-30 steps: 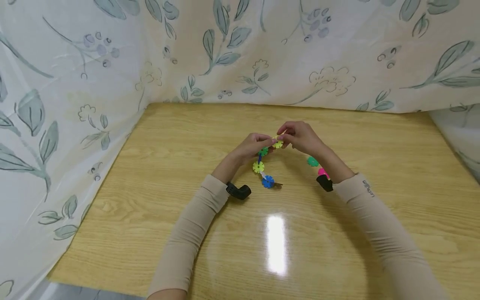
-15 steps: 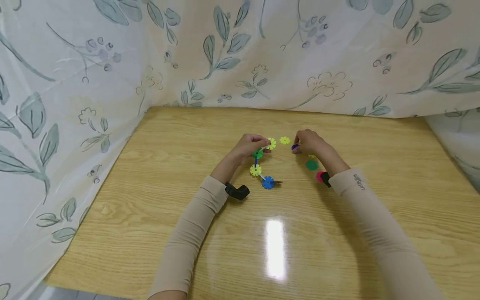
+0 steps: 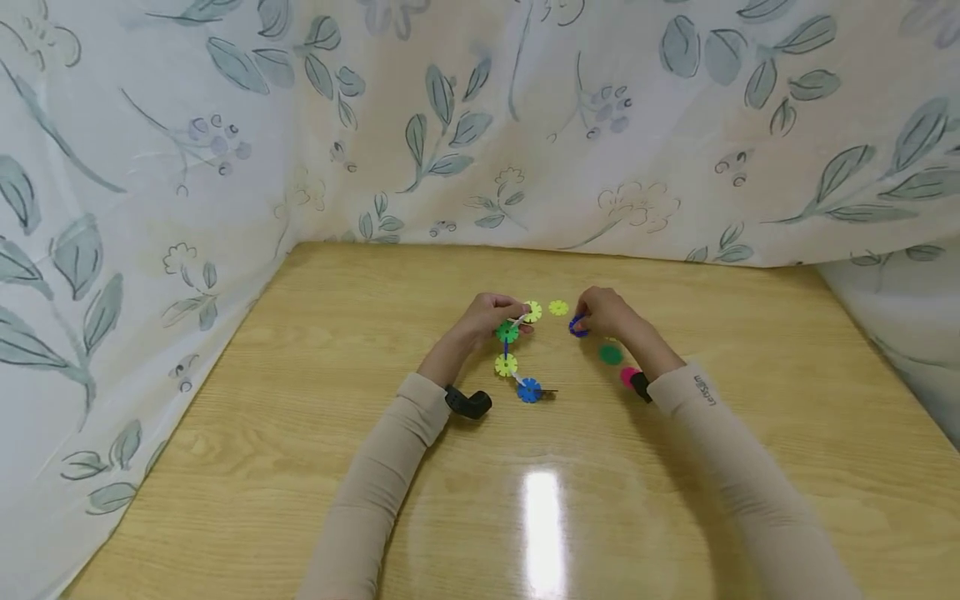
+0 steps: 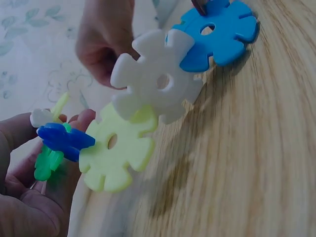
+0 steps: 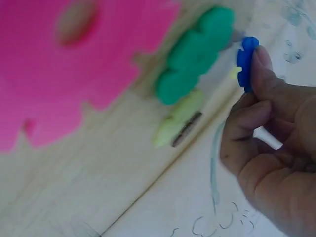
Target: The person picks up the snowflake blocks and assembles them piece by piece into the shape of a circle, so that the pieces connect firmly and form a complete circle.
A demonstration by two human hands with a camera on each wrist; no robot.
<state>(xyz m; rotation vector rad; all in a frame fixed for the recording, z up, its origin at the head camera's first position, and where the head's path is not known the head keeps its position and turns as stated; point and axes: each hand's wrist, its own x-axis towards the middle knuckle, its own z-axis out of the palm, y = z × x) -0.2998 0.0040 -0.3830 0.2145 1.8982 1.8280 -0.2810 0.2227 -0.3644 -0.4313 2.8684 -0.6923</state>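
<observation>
My left hand (image 3: 480, 319) pinches the upper end of a chain of notched flower-shaped plastic discs, near a yellow disc (image 3: 532, 312). Down from there the chain runs through a green disc (image 3: 507, 332), a dark blue one (image 4: 61, 140), a second yellow disc (image 4: 118, 148), a white disc (image 4: 148, 81) and a light blue disc (image 3: 529, 390), with a brown piece (image 3: 550, 392) at its tail. To the right, my right hand (image 3: 609, 315) pinches a dark blue disc (image 5: 245, 64) between thumb and fingers. Between the hands a loose yellow disc (image 3: 558, 307) lies on the table.
Close under my right wrist lie a green disc (image 3: 611, 354) and a pink disc (image 3: 628, 377); a yellow disc (image 5: 177, 118) with a brown piece (image 5: 186, 129) is beside them. A floral cloth (image 3: 450, 183) hangs behind the wooden table (image 3: 360, 333).
My right hand has come away from the chain's yellow disc and moved right, where it now pinches a dark blue disc. My left hand keeps holding the chain. The head view has tilted up.
</observation>
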